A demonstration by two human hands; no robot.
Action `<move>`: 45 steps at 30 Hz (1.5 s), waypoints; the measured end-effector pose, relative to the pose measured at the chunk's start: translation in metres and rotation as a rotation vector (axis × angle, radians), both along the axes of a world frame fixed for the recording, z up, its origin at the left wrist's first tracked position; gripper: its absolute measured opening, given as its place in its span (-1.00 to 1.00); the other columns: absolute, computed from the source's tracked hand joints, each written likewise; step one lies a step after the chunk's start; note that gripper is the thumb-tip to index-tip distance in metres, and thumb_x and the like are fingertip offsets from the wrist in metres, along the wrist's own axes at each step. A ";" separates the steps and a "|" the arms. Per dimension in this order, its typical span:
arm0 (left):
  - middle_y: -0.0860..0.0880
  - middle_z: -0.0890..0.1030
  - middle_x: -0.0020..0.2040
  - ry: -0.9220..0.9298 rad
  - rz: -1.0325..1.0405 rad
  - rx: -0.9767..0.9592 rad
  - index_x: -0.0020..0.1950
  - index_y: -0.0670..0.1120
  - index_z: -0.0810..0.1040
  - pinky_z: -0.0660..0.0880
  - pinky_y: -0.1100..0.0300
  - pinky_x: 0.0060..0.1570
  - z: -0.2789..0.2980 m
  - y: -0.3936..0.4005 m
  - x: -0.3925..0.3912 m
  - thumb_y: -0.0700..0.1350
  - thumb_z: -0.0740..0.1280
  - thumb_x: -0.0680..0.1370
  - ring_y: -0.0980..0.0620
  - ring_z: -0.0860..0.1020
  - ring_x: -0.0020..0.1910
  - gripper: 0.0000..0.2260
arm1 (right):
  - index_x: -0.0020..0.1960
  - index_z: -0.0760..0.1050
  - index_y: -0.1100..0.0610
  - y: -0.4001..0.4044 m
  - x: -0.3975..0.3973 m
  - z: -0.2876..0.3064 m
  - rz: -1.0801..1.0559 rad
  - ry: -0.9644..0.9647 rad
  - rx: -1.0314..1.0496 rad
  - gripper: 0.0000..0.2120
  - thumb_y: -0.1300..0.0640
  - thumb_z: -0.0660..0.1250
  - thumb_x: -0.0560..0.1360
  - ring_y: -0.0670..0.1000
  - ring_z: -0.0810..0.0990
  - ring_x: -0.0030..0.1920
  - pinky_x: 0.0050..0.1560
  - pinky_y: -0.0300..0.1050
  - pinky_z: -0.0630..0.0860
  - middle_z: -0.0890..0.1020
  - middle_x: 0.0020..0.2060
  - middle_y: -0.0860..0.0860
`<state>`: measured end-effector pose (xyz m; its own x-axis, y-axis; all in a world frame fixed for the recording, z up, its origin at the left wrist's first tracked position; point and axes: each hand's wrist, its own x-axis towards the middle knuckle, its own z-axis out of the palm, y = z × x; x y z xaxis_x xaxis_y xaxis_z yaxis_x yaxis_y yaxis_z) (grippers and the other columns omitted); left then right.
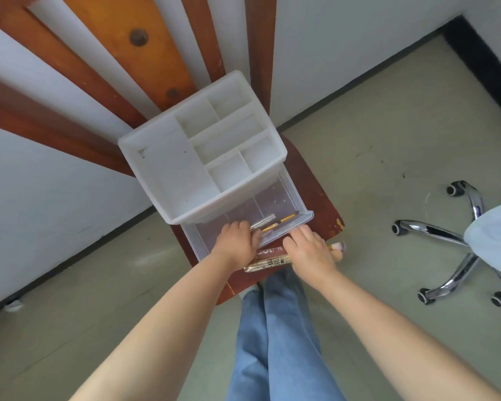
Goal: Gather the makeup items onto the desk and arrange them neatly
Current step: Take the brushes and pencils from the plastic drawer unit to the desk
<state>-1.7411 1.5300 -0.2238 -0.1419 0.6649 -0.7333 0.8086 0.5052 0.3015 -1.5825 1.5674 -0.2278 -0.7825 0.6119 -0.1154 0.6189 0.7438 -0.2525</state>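
- Makeup items: a silver tube (263, 226) and a gold pencil (281, 226) lie side by side in the open clear drawer (275, 198) of the white organizer (171, 169), which stands on a wooden chair (315, 192).
- Long axis: both run from lower left to upper right, roughly along the drawer's front lip.
- Left hand (235, 244): I see it palm down inside the drawer, fingers curled over the near ends of the two items; whether they are pinched yet, I cannot tell.
- Right hand (311, 254): closed over a bundle below the drawer front, with a gold tube (265, 263) sticking out to the left and a brush tip (338, 246) to the right (a red-labelled piece sits just above the tube).
- Judgement: the left hand is nearer, so I would slide the pair out along their length, toward the lower left.
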 end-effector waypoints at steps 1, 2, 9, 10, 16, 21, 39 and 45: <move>-0.25 0.43 0.22 0.000 0.000 -0.005 0.22 -0.25 0.35 0.29 0.03 0.17 0.000 0.000 -0.001 0.04 0.03 0.60 -0.21 0.36 0.20 -0.61 | -0.47 0.43 0.20 0.001 0.000 0.000 0.004 0.008 0.002 -0.69 0.38 0.48 -0.11 0.10 0.57 -0.40 -0.49 -0.24 0.42 0.54 -0.46 0.09; -0.25 0.44 0.22 -0.002 -0.011 -0.006 0.21 -0.25 0.35 0.30 0.04 0.15 0.001 0.001 -0.002 0.06 0.05 0.60 -0.21 0.38 0.19 -0.60 | -0.47 0.43 0.20 0.001 0.000 0.001 0.006 0.016 0.004 -0.70 0.38 0.49 -0.10 0.09 0.58 -0.39 -0.49 -0.23 0.43 0.54 -0.46 0.09; -0.19 0.54 0.05 -0.053 -0.055 -0.030 -0.01 -0.19 0.43 0.34 0.09 -0.09 0.002 0.007 -0.009 0.27 0.19 0.46 -0.17 0.48 0.04 -0.50 | -0.46 0.45 0.20 0.004 0.001 0.002 0.033 0.021 0.028 -0.68 0.37 0.53 -0.10 0.11 0.59 -0.38 -0.50 -0.22 0.46 0.56 -0.45 0.09; -0.20 0.56 0.00 -0.057 -0.060 -0.032 -0.11 -0.18 0.42 0.32 0.11 -0.13 0.001 0.008 -0.009 0.28 0.21 0.44 -0.16 0.49 -0.01 -0.51 | -0.46 0.45 0.20 0.005 0.002 0.002 0.033 0.018 0.025 -0.68 0.37 0.53 -0.10 0.11 0.59 -0.38 -0.50 -0.22 0.46 0.56 -0.44 0.10; -0.20 0.45 0.14 -0.035 -0.002 -0.049 0.07 -0.22 0.48 0.31 0.02 0.19 -0.006 0.006 -0.009 0.32 0.26 0.37 -0.18 0.35 0.17 -0.38 | -0.44 0.45 0.21 0.005 0.002 0.001 0.024 0.019 0.007 -0.65 0.37 0.52 -0.13 0.12 0.59 -0.37 -0.48 -0.18 0.50 0.57 -0.42 0.10; -0.18 0.48 0.12 -0.019 -0.008 0.023 0.11 -0.20 0.43 0.35 0.05 0.09 -0.007 -0.002 -0.006 0.31 0.23 0.41 -0.16 0.40 0.12 -0.40 | -0.42 0.45 0.22 0.004 0.002 -0.001 0.018 0.020 0.003 -0.65 0.36 0.52 -0.13 0.13 0.59 -0.36 -0.45 -0.17 0.51 0.57 -0.40 0.12; 0.09 0.34 -0.33 -0.183 0.171 0.107 -0.34 0.00 0.31 0.22 0.23 -0.38 -0.010 -0.012 0.000 0.20 0.37 0.37 0.06 0.38 -0.26 -0.64 | -0.42 0.49 0.20 0.005 0.003 0.000 0.017 -0.024 0.047 -0.61 0.32 0.56 -0.19 0.14 0.62 -0.33 -0.42 -0.13 0.55 0.58 -0.45 0.09; 0.09 0.33 -0.42 -0.250 0.160 0.120 -0.41 0.00 0.17 0.21 0.21 -0.39 0.002 -0.008 -0.001 0.05 0.39 0.42 0.02 0.36 -0.31 -0.58 | -0.41 0.52 0.20 0.005 0.001 0.002 0.000 -0.068 0.031 -0.59 0.28 0.58 -0.20 0.11 0.61 -0.35 -0.44 -0.14 0.54 0.59 -0.44 0.09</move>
<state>-1.7422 1.5219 -0.2221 -0.0768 0.7328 -0.6761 0.6152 0.5685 0.5462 -1.5815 1.5725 -0.2259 -0.7735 0.6158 -0.1498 0.6338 0.7506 -0.1867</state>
